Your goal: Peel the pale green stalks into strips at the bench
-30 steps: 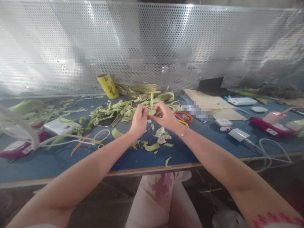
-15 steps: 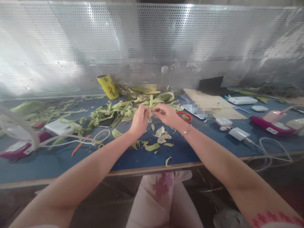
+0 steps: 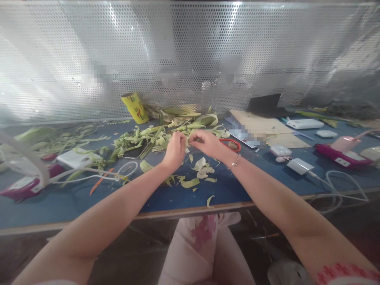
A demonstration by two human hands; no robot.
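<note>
My left hand is closed in a pinch over the middle of the blue table, its back towards me. Close beside it my right hand, with a bracelet at the wrist, has thumb and forefinger pressed together. Whatever lies between the fingertips is too small or hidden to name. Just behind both hands spreads a heap of pale green vegetable strips and stalks. Loose peelings lie on the tabletop in front of my right hand. To its right sits a red ring-shaped thing.
A yellow cardboard tube leans near the perforated metal panel. Phones, brown paper, a white charger and a purple power strip lie at right. White cables and another purple strip are at left.
A green stalk that stood up between my fingertips no longer shows there. Both hands stay in nearly the same place.
</note>
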